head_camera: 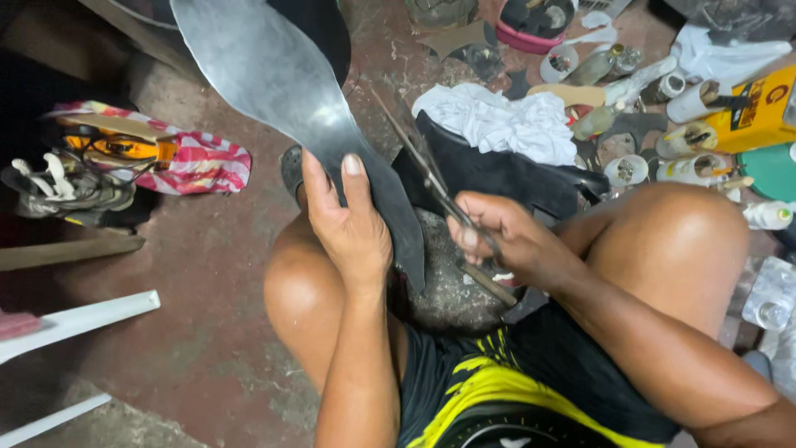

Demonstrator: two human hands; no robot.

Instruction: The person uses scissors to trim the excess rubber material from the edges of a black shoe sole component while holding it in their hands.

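Sole sheet [274, 75]: dark grey, thin, shoe-sole outline, held upright above the knees, narrow end downward. Scissors [435, 187]: long, slim, dark metal, blades pointing up-left, just beside the sheet's edge.

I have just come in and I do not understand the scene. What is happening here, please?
A person sits low with bare knees over a reddish concrete floor. The left hand holds up a large dark grey sole-shaped sheet by its narrow end. The right hand grips long scissors, blades pointing up beside the sheet's edge. Behind lie a white cloth, a black piece of material, small bottles and a yellow box. A striped bag lies to the left.
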